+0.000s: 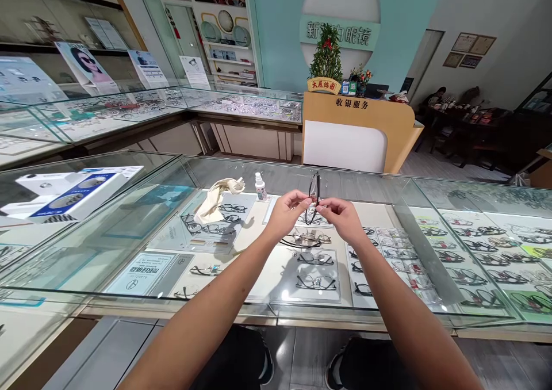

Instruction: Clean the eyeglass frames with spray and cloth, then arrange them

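Note:
Both my hands hold one pair of dark-framed eyeglasses (318, 184) above the glass counter, with the frame turned on its end. My left hand (290, 209) pinches it from the left with thumb and fingers. From the other side my right hand (340, 214) grips it near the middle, its fingers bent closed. On the glass top to the left lie a crumpled cream cloth (213, 200) and a small white spray bottle (260, 187), standing upright. Below the hands, more eyeglasses (316, 282) sit in rows inside the case.
The glass display counter (276, 312) runs across in front of me. White and blue boxes (77, 197) rest on its left part. Beyond it stand further glass cases (245, 108) and a wooden cashier desk (403, 114) with a plant (325, 56).

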### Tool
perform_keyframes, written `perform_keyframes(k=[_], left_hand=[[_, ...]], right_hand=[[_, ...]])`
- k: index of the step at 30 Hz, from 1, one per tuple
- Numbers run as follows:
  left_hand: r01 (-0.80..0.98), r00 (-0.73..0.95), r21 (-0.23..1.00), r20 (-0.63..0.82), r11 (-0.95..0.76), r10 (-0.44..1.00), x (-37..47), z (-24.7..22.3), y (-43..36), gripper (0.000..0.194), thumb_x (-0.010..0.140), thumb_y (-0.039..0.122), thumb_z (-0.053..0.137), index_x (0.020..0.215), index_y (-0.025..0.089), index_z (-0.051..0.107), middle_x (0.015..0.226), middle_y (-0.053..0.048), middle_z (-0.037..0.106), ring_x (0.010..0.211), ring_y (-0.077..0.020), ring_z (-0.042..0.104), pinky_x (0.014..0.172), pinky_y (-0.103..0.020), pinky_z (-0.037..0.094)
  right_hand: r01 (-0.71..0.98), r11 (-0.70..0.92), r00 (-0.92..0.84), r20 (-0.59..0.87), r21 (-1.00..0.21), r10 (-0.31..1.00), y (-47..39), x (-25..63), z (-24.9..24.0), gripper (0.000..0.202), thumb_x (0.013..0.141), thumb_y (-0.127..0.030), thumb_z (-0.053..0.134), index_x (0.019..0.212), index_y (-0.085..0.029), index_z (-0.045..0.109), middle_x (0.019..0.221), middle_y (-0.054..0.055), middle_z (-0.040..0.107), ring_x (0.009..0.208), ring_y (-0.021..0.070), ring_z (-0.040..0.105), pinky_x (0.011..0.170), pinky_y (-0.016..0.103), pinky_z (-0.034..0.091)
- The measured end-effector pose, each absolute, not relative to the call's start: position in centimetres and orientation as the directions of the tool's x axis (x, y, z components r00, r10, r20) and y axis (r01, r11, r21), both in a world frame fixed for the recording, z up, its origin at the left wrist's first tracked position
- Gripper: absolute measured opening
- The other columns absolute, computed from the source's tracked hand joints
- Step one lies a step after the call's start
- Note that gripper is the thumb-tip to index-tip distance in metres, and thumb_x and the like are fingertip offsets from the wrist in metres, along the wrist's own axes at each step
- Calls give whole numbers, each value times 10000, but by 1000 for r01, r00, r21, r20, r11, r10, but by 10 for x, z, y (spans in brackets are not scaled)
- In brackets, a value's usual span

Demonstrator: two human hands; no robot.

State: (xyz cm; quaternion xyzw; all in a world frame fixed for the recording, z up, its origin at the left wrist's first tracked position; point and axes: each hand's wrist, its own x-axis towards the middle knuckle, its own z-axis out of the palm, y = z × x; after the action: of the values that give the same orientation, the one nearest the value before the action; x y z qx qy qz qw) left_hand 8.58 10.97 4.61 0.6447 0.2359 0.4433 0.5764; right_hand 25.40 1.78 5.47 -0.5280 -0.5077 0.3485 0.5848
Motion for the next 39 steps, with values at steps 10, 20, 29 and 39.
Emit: perform_keyframes(k=[10, 20, 29, 39], left_hand=[[105, 372, 880, 397, -463, 839, 74, 54, 111, 269, 958, 477, 670, 917, 225, 756, 1007, -41, 818, 951, -233, 675, 887, -367, 477], [67, 342, 882, 419, -467, 841, 76, 56, 108, 269, 940, 473, 687, 883, 220, 757, 974, -45, 822, 941, -234, 686, 933, -385, 473], [54, 419, 871, 425, -489, 803, 89, 49, 86, 229, 934, 445, 703, 876, 228, 747, 907, -16, 783, 925, -220, 682, 904, -366, 492], [10, 320, 900, 410, -436, 854, 87, 54, 91, 228, 925, 444, 709, 875, 225, 747, 977, -46, 825, 952, -229, 717, 927, -387, 491]], right_hand=[[357, 161, 575, 353, -920, 738, 12, 270, 59, 392, 950, -559, 652, 1125, -225, 760, 961, 68, 835, 648, 181, 668, 657, 342, 519], [517, 240, 577, 542, -821, 611, 4, 254, 63, 369, 935, -526, 709, 1146, -249, 588, 1134, 70, 761, 800, 184, 679, 661, 313, 487], [506, 159, 439, 412, -848, 799, 13, 237, 44, 297, 957, -520, 651, 1072, -248, 617, 959, 19, 707, 700, 166, 589, 664, 323, 455], [361, 162, 584, 358, -919, 728, 18, 249, 44, 515, 853, -332, 671, 1323, -227, 487, 886, -45, 605, 646, 139, 542, 672, 312, 459]])
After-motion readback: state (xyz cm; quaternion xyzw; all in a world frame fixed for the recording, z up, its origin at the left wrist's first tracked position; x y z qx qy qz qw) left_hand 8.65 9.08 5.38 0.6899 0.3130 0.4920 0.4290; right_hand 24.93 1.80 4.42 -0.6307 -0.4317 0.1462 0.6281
